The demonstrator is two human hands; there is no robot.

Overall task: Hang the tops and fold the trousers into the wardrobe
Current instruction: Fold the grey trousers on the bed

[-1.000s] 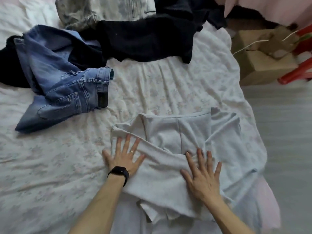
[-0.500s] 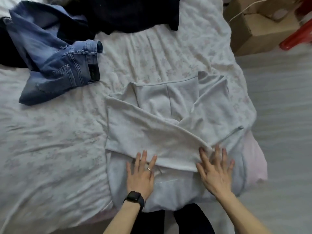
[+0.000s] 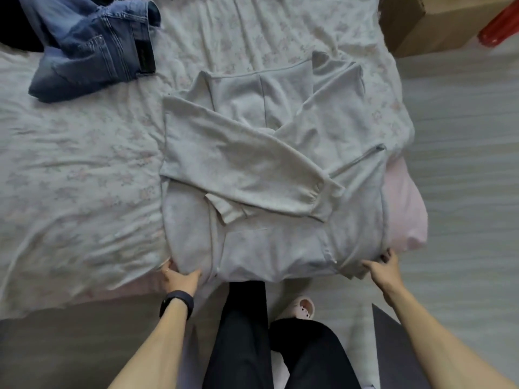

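A light grey sweatshirt lies flat at the near edge of the bed, both sleeves folded across its body. My left hand grips its bottom-left corner, thumb on top and fingers tucked under the hem. My right hand grips the bottom-right corner at the bed's corner. A crumpled pair of blue jeans lies at the far left of the bed.
Dark clothing shows at the top left edge. A cardboard box and a red object stand on the floor at the top right. My dark-trousered legs and a pink slipper are against the bed edge.
Both hands slid from lying flat on the sweatshirt down to its bottom corners and took hold of the hem. The view tipped further down toward the bed edge.
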